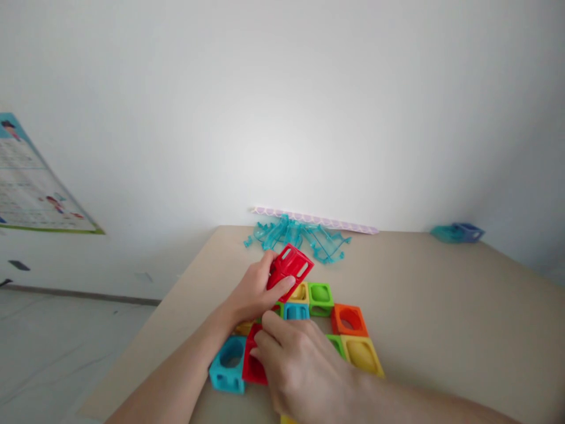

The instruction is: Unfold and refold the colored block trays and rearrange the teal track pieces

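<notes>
My left hand [255, 290] is closed around a red hollow cube block [290, 268], held tilted just above a cluster of coloured cube blocks on the beige table [441, 306]. My right hand [300, 365] lies over the near part of the cluster, its fingers curled onto another red block [252, 366]. Around it sit a blue block [228, 364], a green block [320, 298], an orange block [349, 319] and a yellow block [362, 354]. Several blocks are hidden under my hands.
A pile of clear turquoise track pieces [300, 237] lies at the table's far edge, in front of a pale patterned strip [318, 221]. A teal and blue piece [458, 232] sits at the far right. A poster [30, 182] hangs on the left wall.
</notes>
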Available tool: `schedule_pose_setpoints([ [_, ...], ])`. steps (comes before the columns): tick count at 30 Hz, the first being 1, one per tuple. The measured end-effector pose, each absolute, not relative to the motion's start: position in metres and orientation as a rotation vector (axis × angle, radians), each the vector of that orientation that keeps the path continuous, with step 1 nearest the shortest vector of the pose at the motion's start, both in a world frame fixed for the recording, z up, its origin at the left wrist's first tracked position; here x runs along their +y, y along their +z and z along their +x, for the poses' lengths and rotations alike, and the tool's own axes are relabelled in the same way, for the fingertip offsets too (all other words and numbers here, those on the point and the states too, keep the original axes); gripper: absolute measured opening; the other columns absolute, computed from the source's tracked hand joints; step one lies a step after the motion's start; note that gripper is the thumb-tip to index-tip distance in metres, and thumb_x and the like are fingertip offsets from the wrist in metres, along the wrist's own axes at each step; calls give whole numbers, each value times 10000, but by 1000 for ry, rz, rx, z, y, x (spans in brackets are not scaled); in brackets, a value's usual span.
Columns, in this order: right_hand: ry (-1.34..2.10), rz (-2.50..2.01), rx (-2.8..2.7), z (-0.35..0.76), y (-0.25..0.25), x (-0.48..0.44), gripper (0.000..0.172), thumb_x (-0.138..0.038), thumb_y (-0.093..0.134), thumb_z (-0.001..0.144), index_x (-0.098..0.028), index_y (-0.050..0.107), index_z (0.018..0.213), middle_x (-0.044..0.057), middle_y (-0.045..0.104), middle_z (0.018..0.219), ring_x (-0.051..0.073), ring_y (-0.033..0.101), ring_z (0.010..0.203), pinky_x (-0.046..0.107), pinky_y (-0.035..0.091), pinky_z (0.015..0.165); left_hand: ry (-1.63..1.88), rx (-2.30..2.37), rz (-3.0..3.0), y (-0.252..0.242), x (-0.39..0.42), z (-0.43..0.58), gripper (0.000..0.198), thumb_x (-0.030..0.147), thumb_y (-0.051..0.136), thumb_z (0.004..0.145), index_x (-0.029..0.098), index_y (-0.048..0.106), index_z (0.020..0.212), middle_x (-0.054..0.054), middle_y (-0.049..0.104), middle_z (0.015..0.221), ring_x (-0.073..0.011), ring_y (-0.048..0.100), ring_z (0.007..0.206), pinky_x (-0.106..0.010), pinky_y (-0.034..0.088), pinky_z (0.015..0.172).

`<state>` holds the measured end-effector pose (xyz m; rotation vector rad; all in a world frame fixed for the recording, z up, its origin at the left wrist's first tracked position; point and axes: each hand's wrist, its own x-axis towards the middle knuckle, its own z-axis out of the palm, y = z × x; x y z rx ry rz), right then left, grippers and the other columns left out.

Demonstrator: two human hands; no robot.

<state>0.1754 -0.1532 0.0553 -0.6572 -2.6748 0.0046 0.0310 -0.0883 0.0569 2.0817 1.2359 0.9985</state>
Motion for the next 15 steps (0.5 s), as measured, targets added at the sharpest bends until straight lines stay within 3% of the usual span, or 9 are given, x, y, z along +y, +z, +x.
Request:
schedule_pose_setpoints([
  [8,333,-770,-2317,187,85,-132,209,-121,497,885,-146,638,733,44,602,795,129,562,691,241,446,636,1111,1194,1882,50,-81,27,280,452,552,860,185,490,920,14,559,776,-141,510,670,-254,395,597],
  [15,238,-874,-2360,195,95,-124,198,-144,510,880,-145,594,701,39,560,751,125,525,645,244,424,601,1349,1185,1605,46,-73,25,305,478,581,841,179,545,883,14,567,763,-135,518,683,-247,418,638],
])
